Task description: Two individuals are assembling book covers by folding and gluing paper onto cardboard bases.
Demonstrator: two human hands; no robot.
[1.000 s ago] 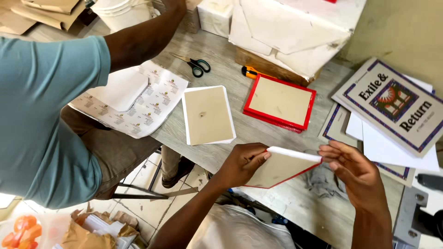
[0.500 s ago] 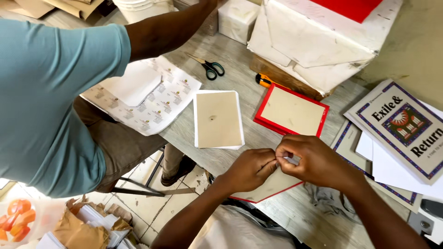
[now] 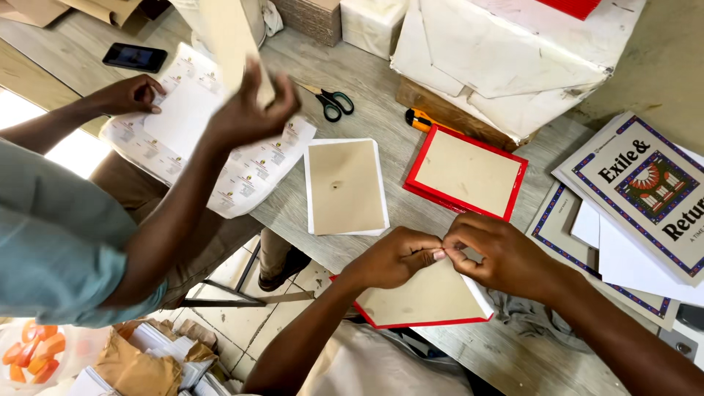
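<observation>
Left hand [image 3: 394,258] and right hand [image 3: 499,253] pinch top edge of red-edged board [image 3: 425,301] together (fingertips touching) over worktop [image 3: 381,117]; co-worker's hand [image 3: 249,110] lifts card beside.

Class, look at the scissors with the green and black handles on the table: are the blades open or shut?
Shut. The scissors lie flat on the table, their handles together and the blades forming one narrow point.

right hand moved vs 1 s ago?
Yes. The right hand has closed in toward the left hand; their fingertips now pinch together over the red-edged board, just below the red-framed board lying on the table.
</observation>
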